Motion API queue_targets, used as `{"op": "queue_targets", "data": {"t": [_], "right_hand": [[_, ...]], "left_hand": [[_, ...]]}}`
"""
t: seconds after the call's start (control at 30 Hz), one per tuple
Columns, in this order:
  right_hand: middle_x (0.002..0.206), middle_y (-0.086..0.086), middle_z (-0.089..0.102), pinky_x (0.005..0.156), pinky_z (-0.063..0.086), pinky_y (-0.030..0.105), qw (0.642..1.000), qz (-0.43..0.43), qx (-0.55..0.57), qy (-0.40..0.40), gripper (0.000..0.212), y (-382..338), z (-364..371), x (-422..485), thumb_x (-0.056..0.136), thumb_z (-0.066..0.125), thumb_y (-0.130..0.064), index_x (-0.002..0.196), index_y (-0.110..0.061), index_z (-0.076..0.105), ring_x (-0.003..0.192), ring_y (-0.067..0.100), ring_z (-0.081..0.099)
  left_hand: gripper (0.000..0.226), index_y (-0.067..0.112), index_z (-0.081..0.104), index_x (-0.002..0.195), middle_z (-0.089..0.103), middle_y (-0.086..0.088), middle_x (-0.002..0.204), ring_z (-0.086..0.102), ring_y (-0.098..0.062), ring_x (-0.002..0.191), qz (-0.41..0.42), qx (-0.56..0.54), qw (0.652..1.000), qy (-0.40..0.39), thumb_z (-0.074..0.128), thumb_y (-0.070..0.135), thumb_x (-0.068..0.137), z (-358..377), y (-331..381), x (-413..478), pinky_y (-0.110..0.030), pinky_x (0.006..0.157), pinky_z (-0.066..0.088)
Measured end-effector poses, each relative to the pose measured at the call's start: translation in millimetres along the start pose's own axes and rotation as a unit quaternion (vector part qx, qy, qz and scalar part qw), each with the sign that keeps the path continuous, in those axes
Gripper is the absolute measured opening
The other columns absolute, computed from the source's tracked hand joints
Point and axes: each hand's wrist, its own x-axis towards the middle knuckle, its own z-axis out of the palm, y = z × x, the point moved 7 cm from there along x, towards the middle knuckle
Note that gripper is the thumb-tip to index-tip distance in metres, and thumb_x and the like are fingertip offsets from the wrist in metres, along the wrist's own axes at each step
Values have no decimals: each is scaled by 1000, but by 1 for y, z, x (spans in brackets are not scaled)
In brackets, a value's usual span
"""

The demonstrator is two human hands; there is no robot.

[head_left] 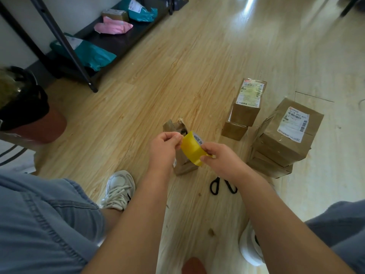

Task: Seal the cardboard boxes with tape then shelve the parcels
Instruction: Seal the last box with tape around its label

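Nearest the lens: two bare forearms reaching forward between knees in blue denim [43,220], seen from above. At their far end, a roll of yellow tape [192,148], held in the air just over a small brown cardboard box [185,168] on the wooden floor. Gripped by the right hand [221,159], thumb and fingers curled round the band. Pinched at its upper left edge by the left hand [165,147], fingertips closed narrow, seemingly on the free end; lifted tape, if any, too small to make out. Roll tilted, open core facing up and away to the right, printed inner label showing, axis along that line. Small box lying lengthwise away from the viewer, far end ragged and apparently unsealed.

Likely step: finding and peeling the tape's start, before any sealing of this box. Next move probably calling for a steady pull, then a strip laid along the box's seam.

Just right of the box, black scissors [217,180] on the floor, handles toward the viewer. Farther right, a stack of labelled boxes [286,135]; beyond it, a taller labelled box [247,103]. Far upper left, a dark shelf [118,42] with teal and pink parcels
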Motion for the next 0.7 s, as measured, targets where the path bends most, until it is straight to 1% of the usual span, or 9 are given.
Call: {"op": "queue_targets", "data": {"t": [0.07, 0.13, 0.23, 0.3, 0.37, 0.43, 0.5, 0.57, 0.7], "right_hand": [[109, -3, 68, 80, 47, 25, 1000, -8, 25, -6, 15, -3, -1, 0, 100, 57, -14, 111, -17, 67, 98, 13, 62], [118, -3, 66, 79, 44, 24, 1000, -6, 16, -5, 22, -1, 1, 1, 100, 58, -16, 119, -20, 66, 100, 10, 59], [135, 3, 59, 73, 38, 18, 1000, 13, -23, -1, 35, 6, 9, 4, 101, 56, -18, 136, -19, 58, 102, 9, 49], [137, 5, 57, 71, 37, 18, 999, 13, -37, -1, 35, 8, 14, 5, 101, 55, -17, 137, -18, 57, 102, 11, 49], [136, 4, 57, 74, 38, 22, 999, 9, -47, 0, 35, 7, 15, 5, 102, 55, -17, 136, -20, 57, 106, 13, 52], [127, 2, 59, 76, 41, 25, 999, 7, -52, -1, 32, 4, 14, 4, 102, 54, -18, 133, -20, 59, 107, 16, 56], [106, -1, 62, 73, 44, 28, 998, 2, -68, -11, 24, 3, 18, 5, 101, 53, -17, 124, -19, 62, 96, 18, 59], [87, -5, 56, 68, 43, 29, 996, 11, -84, -18, 18, 6, 22, 5, 101, 53, -18, 116, -18, 62, 83, 17, 56], [82, -5, 52, 65, 39, 28, 995, 14, -92, -30, 13, 5, 25, 5, 101, 52, -19, 111, -21, 61, 75, 13, 51]], "left_hand": [[12, 8, 66, 83, 70, -2, 73, 65, -10, 69, -45, -70, 997, -2, 62, 3, 93, -3, -1, 1, -22, 73, 56], [14, 7, 64, 82, 69, -1, 65, 65, -9, 64, -84, -106, 991, -5, 59, 1, 94, -4, -4, 2, -21, 67, 55], [14, 6, 63, 83, 68, -3, 67, 64, -10, 63, -96, -94, 991, 1, 58, 0, 94, -5, -8, 1, -21, 64, 55], [13, 7, 65, 82, 68, -4, 70, 64, -11, 65, -82, -67, 994, 5, 60, 0, 93, -5, -8, 0, -22, 66, 55], [13, 8, 65, 81, 68, -3, 70, 63, -10, 65, -62, -42, 997, 8, 63, 1, 92, -5, -7, -1, -23, 67, 54], [14, 9, 65, 79, 68, -2, 70, 63, -11, 65, -50, -29, 998, 10, 63, 2, 91, -5, -5, 0, -23, 66, 54], [12, 7, 66, 81, 69, -3, 70, 62, -11, 64, -50, -28, 998, 9, 63, 1, 91, -4, -5, -1, -22, 65, 54], [9, 5, 67, 84, 69, -6, 74, 62, -12, 64, -52, -17, 999, -2, 63, 1, 91, -1, -4, -3, -21, 63, 55], [11, 5, 66, 83, 68, -6, 73, 62, -12, 64, -52, -3, 999, -4, 63, 0, 91, -1, -5, -5, -21, 62, 54]]}}
